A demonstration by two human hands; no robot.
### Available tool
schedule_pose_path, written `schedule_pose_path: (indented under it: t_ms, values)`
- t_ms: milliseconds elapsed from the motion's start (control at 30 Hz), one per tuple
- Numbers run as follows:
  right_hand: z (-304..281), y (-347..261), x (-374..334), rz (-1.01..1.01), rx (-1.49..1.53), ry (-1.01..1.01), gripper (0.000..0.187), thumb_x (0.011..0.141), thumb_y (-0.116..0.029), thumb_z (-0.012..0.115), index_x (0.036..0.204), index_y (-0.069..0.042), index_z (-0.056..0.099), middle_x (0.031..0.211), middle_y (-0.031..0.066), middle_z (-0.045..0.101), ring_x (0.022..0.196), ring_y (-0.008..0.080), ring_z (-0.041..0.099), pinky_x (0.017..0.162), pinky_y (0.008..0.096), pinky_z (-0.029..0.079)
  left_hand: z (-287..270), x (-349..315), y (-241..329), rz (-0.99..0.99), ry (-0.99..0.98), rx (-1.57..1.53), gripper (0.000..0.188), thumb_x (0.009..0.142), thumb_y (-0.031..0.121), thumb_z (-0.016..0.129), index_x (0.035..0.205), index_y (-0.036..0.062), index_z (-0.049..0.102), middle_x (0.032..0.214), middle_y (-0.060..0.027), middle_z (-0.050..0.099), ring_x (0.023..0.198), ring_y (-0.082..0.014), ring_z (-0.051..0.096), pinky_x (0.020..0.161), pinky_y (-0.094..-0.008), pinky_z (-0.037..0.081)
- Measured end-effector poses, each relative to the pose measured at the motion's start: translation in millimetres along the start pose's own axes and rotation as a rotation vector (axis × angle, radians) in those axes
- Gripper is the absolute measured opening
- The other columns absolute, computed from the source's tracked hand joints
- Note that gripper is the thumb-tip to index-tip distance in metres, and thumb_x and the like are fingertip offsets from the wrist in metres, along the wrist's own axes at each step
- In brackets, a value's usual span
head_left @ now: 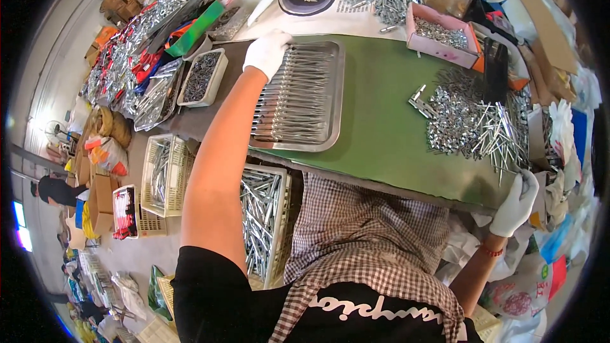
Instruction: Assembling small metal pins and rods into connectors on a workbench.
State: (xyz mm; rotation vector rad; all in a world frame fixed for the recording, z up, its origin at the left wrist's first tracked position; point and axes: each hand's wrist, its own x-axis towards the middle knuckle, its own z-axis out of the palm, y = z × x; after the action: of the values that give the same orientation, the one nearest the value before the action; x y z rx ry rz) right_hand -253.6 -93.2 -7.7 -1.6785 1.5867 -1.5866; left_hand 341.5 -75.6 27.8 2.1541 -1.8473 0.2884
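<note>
My left hand (268, 55), in a white glove, reaches over the far left corner of a shallow metal tray (337, 101). Its fingers are bent together at the end of a row of slim metal tools (298, 98) laid side by side in the tray; what they grip is hidden. Also gloved in white, my right hand (516, 204) is at the near right edge of the green table top (375, 114). Its fingers are curled together, and I cannot see what is in them. Just beyond it lie thin metal rods (499, 133) beside a heap of small metal parts (450, 121).
A pink box (443, 37) of small parts stands at the back right. Dark pieces fill a white tub (203, 78) left of the tray. Below the table edge are a crate (279, 228) of long metal pieces and another crate (164, 174). Piled metal goods (127, 57) crowd the far left.
</note>
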Motion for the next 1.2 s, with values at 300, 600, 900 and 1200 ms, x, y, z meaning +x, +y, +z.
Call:
schedule_pose_path:
  t_ms: [300,600,900,1200]
  values:
    - [-0.3,-27.4,-19.2,-0.075,0.056,-0.051,0.016,0.094,0.003,0.059,0.110,0.002,0.061,0.107,0.0077,0.065,0.099,0.0148,0.062,0.093,0.0298,0.049,4.5,10.3,24.9,0.049,0.043,0.123,0.026,0.092,0.010,0.046,0.106,0.0057,0.068,0.111,-0.0180,0.065,0.106,-0.0373,0.063,0.092,-0.0458,0.050]
    - [25.1,-34.7,-43.2,-0.156,0.010,-0.282,0.016,0.088,0.001,0.068,0.104,0.000,0.067,0.097,0.0115,0.068,0.085,0.0210,0.067,0.079,0.0307,0.053,14.1,8.6,211.5,0.529,-0.179,-0.203,0.023,0.095,0.020,0.051,0.106,0.0067,0.067,0.100,-0.0143,0.063,0.099,-0.0342,0.063,0.091,-0.0423,0.051]
    - [22.6,-45.1,-50.8,-0.296,-0.123,-0.410,0.025,0.088,-0.001,0.066,0.112,-0.007,0.073,0.095,0.0123,0.065,0.083,0.0259,0.064,0.074,0.0339,0.050,34.7,40.6,257.8,0.114,-0.441,-0.264,0.038,0.083,0.027,0.058,0.112,0.0071,0.072,0.108,-0.0199,0.072,0.102,-0.0361,0.068,0.092,-0.0433,0.053]
    - [30.4,-37.2,-51.5,-0.364,-0.203,-0.414,0.025,0.086,-0.002,0.067,0.109,-0.009,0.073,0.093,0.0137,0.065,0.084,0.0301,0.064,0.074,0.0376,0.050,26.8,42.6,263.2,0.267,-0.440,-0.036,0.031,0.082,0.022,0.059,0.107,0.0086,0.072,0.102,-0.0193,0.072,0.097,-0.0367,0.068,0.087,-0.0451,0.053]
